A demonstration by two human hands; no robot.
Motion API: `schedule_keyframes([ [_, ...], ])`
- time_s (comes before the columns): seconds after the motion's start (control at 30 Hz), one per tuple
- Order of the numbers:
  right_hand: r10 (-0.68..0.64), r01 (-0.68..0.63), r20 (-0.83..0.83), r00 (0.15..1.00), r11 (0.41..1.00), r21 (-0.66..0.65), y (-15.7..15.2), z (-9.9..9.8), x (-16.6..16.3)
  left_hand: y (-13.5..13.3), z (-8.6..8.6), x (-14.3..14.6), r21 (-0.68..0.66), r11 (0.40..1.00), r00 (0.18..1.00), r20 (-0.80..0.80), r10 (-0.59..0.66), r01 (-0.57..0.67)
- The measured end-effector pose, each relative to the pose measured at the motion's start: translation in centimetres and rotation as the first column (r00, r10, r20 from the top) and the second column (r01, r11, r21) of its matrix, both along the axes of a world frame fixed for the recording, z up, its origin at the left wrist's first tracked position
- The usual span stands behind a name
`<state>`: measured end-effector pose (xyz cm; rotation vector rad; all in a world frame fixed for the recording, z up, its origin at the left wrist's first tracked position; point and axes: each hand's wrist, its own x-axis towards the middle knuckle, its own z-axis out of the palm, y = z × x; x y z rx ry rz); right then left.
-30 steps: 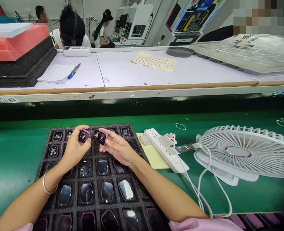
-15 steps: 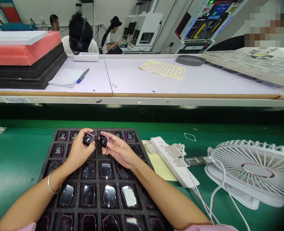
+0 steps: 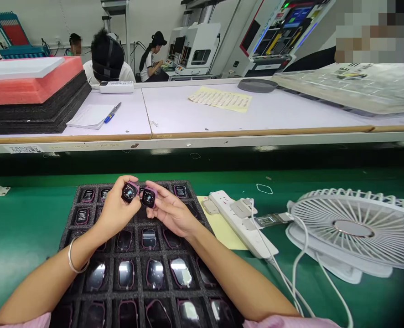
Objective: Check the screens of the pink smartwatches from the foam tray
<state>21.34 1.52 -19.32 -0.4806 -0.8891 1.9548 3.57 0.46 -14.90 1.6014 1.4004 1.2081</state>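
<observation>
My left hand [image 3: 121, 207] is closed on a purple smartwatch case [image 3: 129, 192] with its screen lit. My right hand [image 3: 171, 208] grips a second purple smartwatch case [image 3: 149, 197], also lit. The two cases are side by side, almost touching, over the far part of a black foam tray [image 3: 138, 257]. Rows of similar watch cases lie in the tray's compartments; a few at the far end, such as one watch [image 3: 82, 216] on the left, show white text. Most nearer ones have dark, reflective screens. My hands and forearms hide part of the tray.
Right of the tray are a white power strip [image 3: 238, 223] with plugs and cables, and a white fan [image 3: 355, 230]. A raised shelf [image 3: 174, 120] beyond carries stacked foam sheets [image 3: 31, 89], a notepad [image 3: 90, 116], a pen [image 3: 113, 112] and a sticker sheet [image 3: 220, 99]. People sit farther back.
The two watch cases have come closer together, the left one moving slightly right. Both hands keep their hold. The camera view has shifted a little.
</observation>
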Motion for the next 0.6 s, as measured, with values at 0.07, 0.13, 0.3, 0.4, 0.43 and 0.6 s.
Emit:
schedule_keyframes([
  [0.07, 0.001, -0.001, -0.016, 1.000, 1.000, 0.024, 0.0, 0.0, 0.0, -0.2, -0.6, 0.0, 0.003, 1.000, 1.000, 0.011, 0.011, -0.011],
  [0.13, 0.007, -0.006, -0.013, 1.000, 0.999, 0.032, 0.0, -0.1, -0.1, -0.4, -1.6, -0.1, 0.001, 1.000, 1.000, 0.028, 0.004, -0.004],
  [0.3, 0.025, -0.025, 0.012, 1.000, 1.000, 0.000, -0.1, -0.2, -0.2, -0.6, -3.1, -0.2, -0.031, 0.999, 0.999, 0.029, 0.034, -0.033],
  [0.4, 0.026, -0.026, 0.006, 1.000, 0.999, -0.040, 0.0, -0.2, -0.2, -0.4, -2.9, 0.1, -0.032, 0.997, 0.997, 0.032, 0.066, -0.064],
  [0.43, 0.026, -0.026, 0.006, 1.000, 0.998, -0.051, 0.0, -0.2, -0.2, -0.3, -2.8, 0.2, -0.030, 0.997, 0.997, 0.033, 0.073, -0.072],
  [0.6, 0.016, -0.016, 0.005, 1.000, 0.997, -0.075, 0.3, -0.5, 0.0, -0.2, -2.7, 0.6, -0.034, 0.998, 0.998, 0.015, 0.053, -0.053],
])
